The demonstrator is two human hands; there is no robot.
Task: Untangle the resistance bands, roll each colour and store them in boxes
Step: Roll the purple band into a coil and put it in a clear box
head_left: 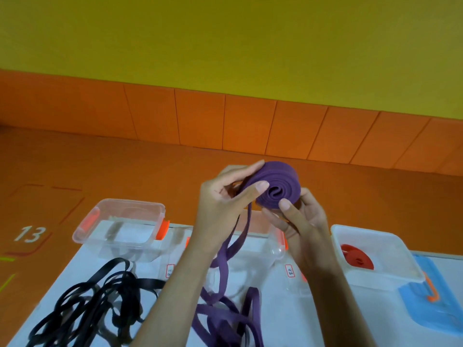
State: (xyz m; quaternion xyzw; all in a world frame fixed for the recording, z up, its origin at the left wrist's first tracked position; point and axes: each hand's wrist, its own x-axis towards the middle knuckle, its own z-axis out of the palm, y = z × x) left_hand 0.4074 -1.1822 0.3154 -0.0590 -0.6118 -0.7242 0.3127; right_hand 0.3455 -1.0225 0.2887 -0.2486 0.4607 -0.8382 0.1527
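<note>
Purple roll (280, 182) is held up above the table (288, 321), clamped between both hands. The left hand (223, 196) has its thumb on the coil's face and its fingers round the far edge. The right hand (303, 221) grips it from below, thumb on the front. Its loose tail (221, 269) hangs down to a purple heap on the table. Black bands (100, 296) lie tangled to the left. A red roll (358, 257) sits in the right box (390, 279). The left box (130, 203) and middle box (273, 251) stand in the same row, and a blue lid (431, 299) lies at the far right.
</note>
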